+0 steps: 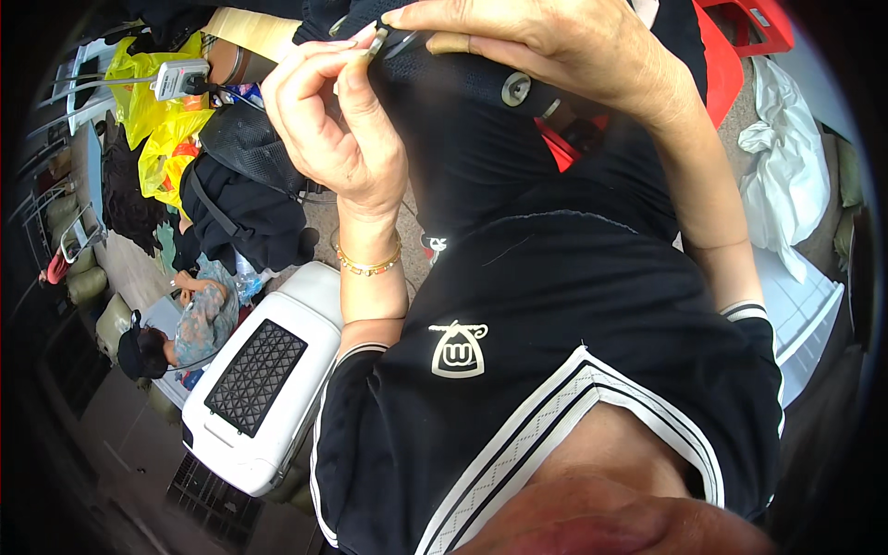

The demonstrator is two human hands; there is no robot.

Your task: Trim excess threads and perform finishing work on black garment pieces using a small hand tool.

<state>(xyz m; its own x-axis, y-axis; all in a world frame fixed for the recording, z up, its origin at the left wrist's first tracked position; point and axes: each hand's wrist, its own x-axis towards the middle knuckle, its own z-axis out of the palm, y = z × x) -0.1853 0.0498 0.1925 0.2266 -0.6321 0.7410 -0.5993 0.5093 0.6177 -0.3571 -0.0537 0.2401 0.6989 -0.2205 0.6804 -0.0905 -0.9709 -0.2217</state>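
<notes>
My left hand (342, 129), a bracelet on its wrist, is raised at the top of the view. Its thumb and fingertips pinch a small dark piece (377, 42) with a shiny edge, too small to name. Close by on the right, my right hand (564, 46) reaches across with its fingertips drawn toward the same spot. A thin pale sliver shows under those fingers; exactly what they grip cannot be made out. Below the hands, dark mesh cloth (462, 79) lies over my lap. A round metallic disc (516, 90) sits there, under my right hand.
A white appliance (319, 287) with a black grille stands at my left. Beyond are a person (203, 310) in a cap, black bags (236, 185), yellow plastic bags (162, 139) and a power strip (180, 80). Rightward are red plastic seating (726, 83) and a white bag (786, 157).
</notes>
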